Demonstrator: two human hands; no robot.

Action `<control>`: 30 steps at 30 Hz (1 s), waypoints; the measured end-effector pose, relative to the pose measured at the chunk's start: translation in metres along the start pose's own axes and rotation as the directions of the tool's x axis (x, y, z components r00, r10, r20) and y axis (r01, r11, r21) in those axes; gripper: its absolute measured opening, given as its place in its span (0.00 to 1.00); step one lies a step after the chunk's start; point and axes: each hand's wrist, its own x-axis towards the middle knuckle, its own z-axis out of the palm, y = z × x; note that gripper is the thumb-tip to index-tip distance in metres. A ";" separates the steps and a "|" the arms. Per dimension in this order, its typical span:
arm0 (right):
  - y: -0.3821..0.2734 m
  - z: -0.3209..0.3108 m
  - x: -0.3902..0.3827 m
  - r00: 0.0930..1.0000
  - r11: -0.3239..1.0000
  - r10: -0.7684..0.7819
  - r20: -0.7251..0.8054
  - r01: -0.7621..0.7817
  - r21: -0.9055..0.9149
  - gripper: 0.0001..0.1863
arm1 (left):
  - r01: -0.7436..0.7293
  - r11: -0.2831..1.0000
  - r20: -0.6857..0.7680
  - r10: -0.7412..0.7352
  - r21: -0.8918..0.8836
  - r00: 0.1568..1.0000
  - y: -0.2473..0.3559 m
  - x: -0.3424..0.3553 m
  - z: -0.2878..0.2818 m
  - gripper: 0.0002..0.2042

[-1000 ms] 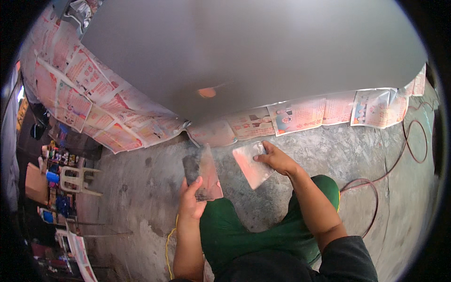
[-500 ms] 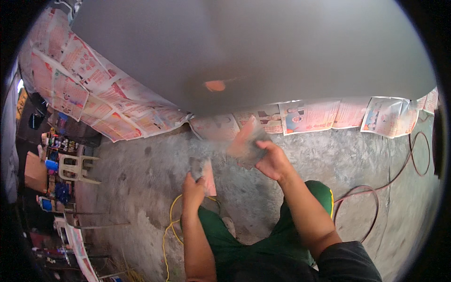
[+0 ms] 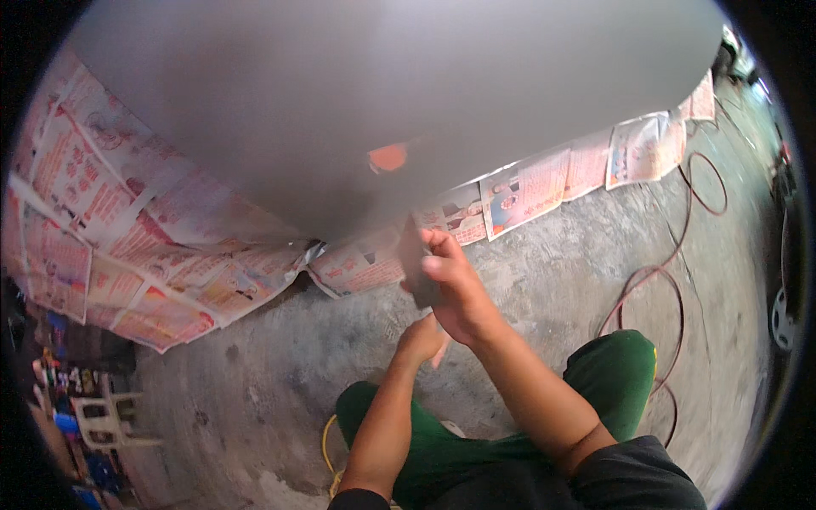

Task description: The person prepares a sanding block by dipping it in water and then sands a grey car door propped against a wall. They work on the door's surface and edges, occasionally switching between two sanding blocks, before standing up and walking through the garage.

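My right hand is closed around a flat, dark putty spreader, held nearly upright just below a large grey panel. A patch of pink-orange putty shows on the panel's smooth surface, above the spreader. My left hand is right below the right one, its fingers largely hidden. A pinkish sliver of the putty plate appears to stick out beside its fingers; the rest of that plate is out of sight.
Printed newspaper sheets line the panel's lower edge. A reddish hose loops over the concrete floor at right, and a yellow cord lies by my left knee. A pale plastic chair stands at far left near cluttered shelves.
My view has turned, shifting the panel and papers. The right hand has moved left with the spreader, now turned edge-on, and the left hand has come in beneath it.
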 end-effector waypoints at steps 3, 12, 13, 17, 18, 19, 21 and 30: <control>0.043 0.015 0.031 0.863 0.742 -0.482 -0.151 0.310 -0.595 0.33 | -0.091 0.995 0.162 0.098 -0.049 0.982 0.012 0.025 0.005 0.22; 0.064 0.023 0.082 0.580 0.329 -0.804 -0.131 0.250 -0.911 0.39 | 0.096 0.994 0.254 -0.079 -0.055 0.964 0.055 -0.001 -0.021 0.26; 0.065 0.021 0.089 0.520 0.324 -0.842 -0.141 0.278 -0.905 0.39 | 0.110 0.993 0.255 -0.093 -0.051 0.962 0.058 -0.002 -0.023 0.26; 0.057 0.018 0.105 0.456 0.231 -0.887 -0.071 0.306 -0.924 0.40 | -0.048 0.991 0.131 0.032 0.123 0.991 0.014 0.013 -0.015 0.28; 0.054 0.016 0.107 0.448 0.213 -0.892 -0.059 0.300 -0.930 0.39 | -0.030 0.992 0.138 0.014 0.119 0.990 0.010 0.020 -0.014 0.28; 0.050 0.016 0.107 0.442 0.195 -0.896 -0.047 0.294 -0.936 0.39 | -0.015 0.992 0.143 -0.003 0.125 0.990 0.005 0.024 -0.014 0.28; 0.047 0.009 0.110 0.443 0.153 -0.896 -0.011 0.285 -0.946 0.38 | 0.004 0.993 0.140 -0.021 0.121 0.990 0.001 0.034 -0.009 0.28; 0.032 -0.006 0.123 0.385 0.097 -0.922 0.047 0.344 -0.934 0.33 | 0.064 0.991 0.103 -0.077 0.118 0.992 -0.021 0.038 0.003 0.29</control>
